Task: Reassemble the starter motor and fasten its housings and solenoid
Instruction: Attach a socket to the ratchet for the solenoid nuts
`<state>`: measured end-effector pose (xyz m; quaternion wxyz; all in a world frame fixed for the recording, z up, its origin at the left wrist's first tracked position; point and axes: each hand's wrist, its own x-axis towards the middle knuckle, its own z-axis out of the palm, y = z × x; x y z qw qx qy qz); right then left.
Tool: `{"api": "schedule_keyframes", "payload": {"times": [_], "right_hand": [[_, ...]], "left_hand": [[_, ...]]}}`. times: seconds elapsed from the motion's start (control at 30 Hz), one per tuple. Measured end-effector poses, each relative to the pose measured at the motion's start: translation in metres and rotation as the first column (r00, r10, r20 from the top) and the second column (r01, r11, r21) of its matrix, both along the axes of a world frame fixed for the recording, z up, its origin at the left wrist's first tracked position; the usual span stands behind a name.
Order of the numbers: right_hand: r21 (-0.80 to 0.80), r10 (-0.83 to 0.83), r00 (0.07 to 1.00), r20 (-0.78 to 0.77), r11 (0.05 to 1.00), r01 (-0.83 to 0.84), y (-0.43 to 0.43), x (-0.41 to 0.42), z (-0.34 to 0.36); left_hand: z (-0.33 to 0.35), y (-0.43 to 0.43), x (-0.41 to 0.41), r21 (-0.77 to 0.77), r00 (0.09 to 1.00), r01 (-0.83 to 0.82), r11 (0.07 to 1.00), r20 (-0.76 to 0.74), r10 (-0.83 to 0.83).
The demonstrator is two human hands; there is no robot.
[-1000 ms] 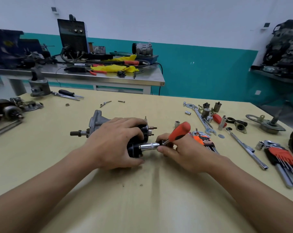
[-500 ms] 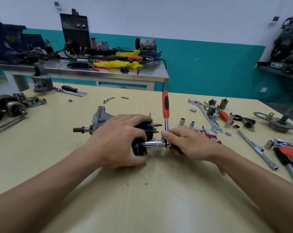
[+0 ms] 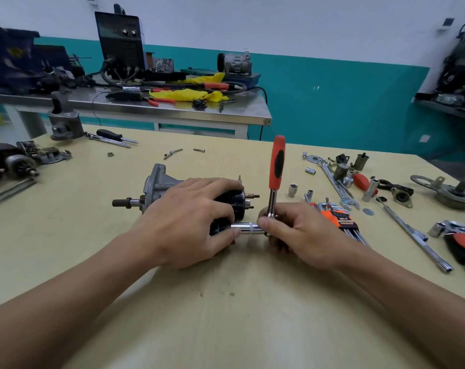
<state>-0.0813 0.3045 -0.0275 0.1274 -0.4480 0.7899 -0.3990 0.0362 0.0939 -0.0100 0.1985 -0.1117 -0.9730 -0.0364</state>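
Starter motor (image 3: 159,186) laid on table (image 3: 239,315), largely assembled, clamped by left hand (image 3: 188,222). Ratchet (image 3: 276,169) head pinched by right hand (image 3: 295,230), socket seated on rear bolt; fastening judged unfinished.

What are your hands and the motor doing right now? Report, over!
Left hand pins starter motor on table. Right hand grips ratchet head, socket on motor's end, handle upright. Loose sockets, hex keys beside it, none blocking.
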Motion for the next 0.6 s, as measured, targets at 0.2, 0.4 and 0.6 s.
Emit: {"api": "schedule_keyframes", "payload": {"times": [0.2, 0.4, 0.6], "right_hand": [[-0.085, 0.074, 0.979, -0.19, 0.992, -0.092, 0.002, 0.001, -0.008], [-0.264, 0.009, 0.889, -0.457, 0.954, -0.145, -0.001, 0.007, -0.015], [-0.255, 0.005, 0.806, -0.592, 0.948, -0.192, -0.001, 0.01, -0.013]], "left_hand": [[0.001, -0.003, 0.002, 0.021, 1.0, 0.013, 1.0, 0.004, -0.013], [0.002, -0.003, 0.007, 0.031, 1.0, 0.01, 0.999, 0.012, -0.01], [0.002, -0.003, 0.008, 0.043, 1.0, 0.02, 0.999, 0.014, -0.021]]}}
